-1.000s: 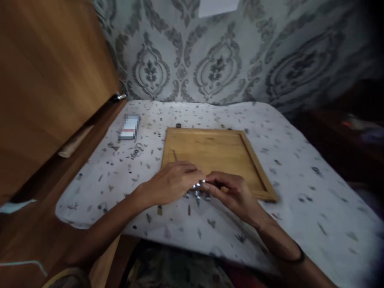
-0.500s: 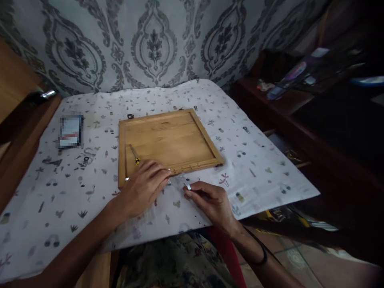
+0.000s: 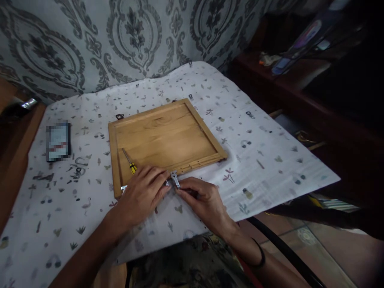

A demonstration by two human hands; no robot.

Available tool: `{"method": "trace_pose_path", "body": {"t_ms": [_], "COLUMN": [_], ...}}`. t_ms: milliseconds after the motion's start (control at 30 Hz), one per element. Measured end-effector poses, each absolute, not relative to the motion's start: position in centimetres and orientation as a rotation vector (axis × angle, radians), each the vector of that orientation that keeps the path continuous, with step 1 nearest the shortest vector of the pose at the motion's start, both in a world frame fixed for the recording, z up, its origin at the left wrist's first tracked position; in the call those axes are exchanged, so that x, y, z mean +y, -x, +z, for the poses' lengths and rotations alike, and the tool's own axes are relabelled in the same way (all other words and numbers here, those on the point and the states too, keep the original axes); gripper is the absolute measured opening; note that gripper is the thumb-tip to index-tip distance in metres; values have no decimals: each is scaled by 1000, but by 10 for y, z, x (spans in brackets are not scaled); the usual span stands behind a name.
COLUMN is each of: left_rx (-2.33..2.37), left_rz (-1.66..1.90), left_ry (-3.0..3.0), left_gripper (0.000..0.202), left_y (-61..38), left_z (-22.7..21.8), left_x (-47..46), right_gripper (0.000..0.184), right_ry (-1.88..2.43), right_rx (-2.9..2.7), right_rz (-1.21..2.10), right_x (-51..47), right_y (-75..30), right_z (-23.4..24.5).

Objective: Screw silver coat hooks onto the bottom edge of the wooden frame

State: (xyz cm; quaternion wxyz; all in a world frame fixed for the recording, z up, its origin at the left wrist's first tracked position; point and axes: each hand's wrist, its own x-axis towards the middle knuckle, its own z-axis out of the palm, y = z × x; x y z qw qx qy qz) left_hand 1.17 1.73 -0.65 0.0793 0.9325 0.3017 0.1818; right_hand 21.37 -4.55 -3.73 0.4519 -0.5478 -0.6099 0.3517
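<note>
My right hand [image 3: 207,204] pinches the near end of a small silver metal fitting [image 3: 175,180] between thumb and fingertips. The fitting's wider end, with holes in it, is right by the near edge of a framed wooden panel [image 3: 159,136]. My left hand [image 3: 145,190] lies over the panel's near edge, fingers bent together, and a shiny bit of metal [image 3: 167,183] shows at its fingertips. Beyond my left knuckles, a yellow-and-black screwdriver [image 3: 132,167] lies on the panel. Another silver piece [image 3: 123,188] shows at the panel's near left corner.
A patterned white cloth [image 3: 264,160] covers the table. On the left lies a phone-like device [image 3: 58,142], its screen blurred out. Dark furniture holding a purple bottle [image 3: 303,42] stands on the right, and a patterned curtain [image 3: 132,36] hangs behind.
My right hand has moved left, bringing the metal fitting up to the panel's edge and close to my left fingertips. The view has shifted and tilted slightly.
</note>
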Motion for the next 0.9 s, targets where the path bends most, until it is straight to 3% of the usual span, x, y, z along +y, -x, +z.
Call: {"method": "trace_pose_path", "body": {"t_ms": [900], "left_rx": [976], "left_rz": [518], "left_ry": [-2641], "left_gripper": [32], "left_y": [-13], "left_z": [0], "left_x": [17], "right_gripper": [13], "right_ry": [1414], "right_rx": [-1370], "right_rz": [874], "right_x": [-45], "right_y": [-211], "right_z": [-33]}}
